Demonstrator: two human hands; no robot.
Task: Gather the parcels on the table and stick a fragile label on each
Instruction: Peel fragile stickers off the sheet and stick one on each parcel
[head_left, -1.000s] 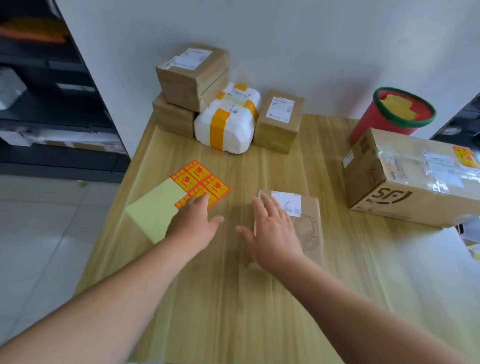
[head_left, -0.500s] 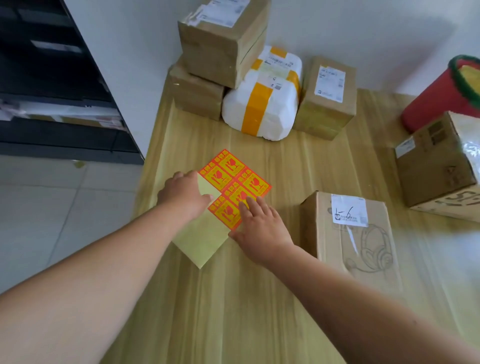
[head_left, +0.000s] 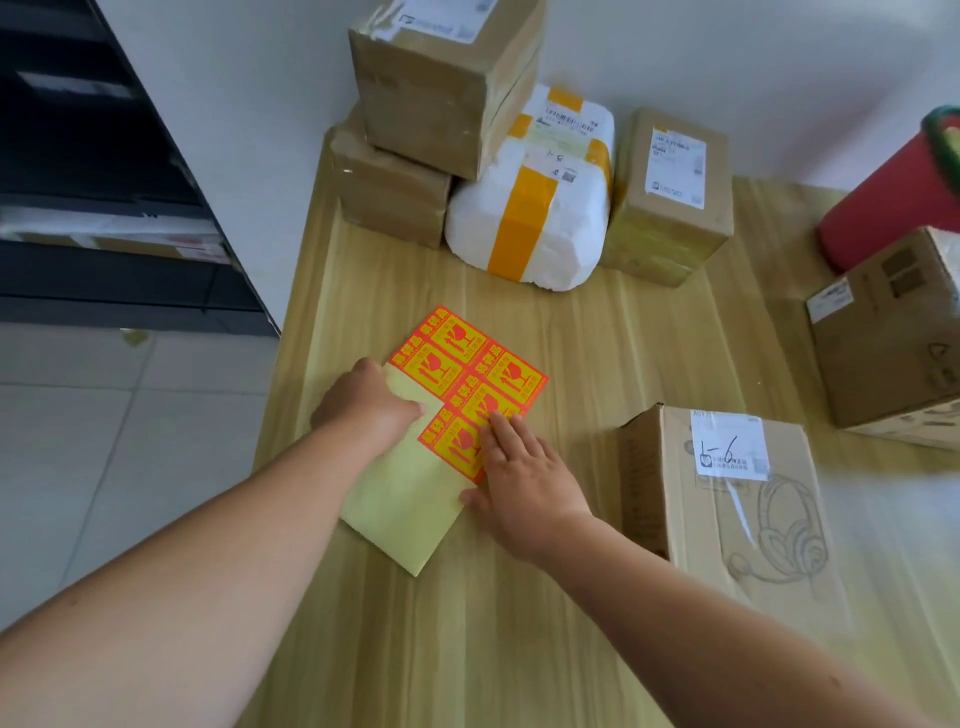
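A label sheet (head_left: 405, 499) with pale yellow backing lies on the wooden table (head_left: 467, 649); several orange-and-yellow fragile labels (head_left: 498, 374) fill its far part. My left hand (head_left: 369, 405) sits on the sheet's left edge, fingers curled over it and thumb on the bare backing. My right hand (head_left: 519, 467) lies flat, straight fingertips on the nearest labels. A brown headphone box (head_left: 727, 499) sits just right of my right hand. At the back stand two stacked brown boxes (head_left: 447, 88), a white parcel with yellow tape (head_left: 530, 223) and a small brown box (head_left: 670, 197).
A large brown carton (head_left: 893, 343) stands at the right edge, with a red bucket (head_left: 893, 197) behind it. The table's left edge drops to a tiled floor (head_left: 130, 441). Dark shelving (head_left: 104, 182) stands at far left beside a white wall.
My right hand left the headphone box and came left onto the labels. My left hand shifted to the sheet's left edge. The view moved closer and leftward.
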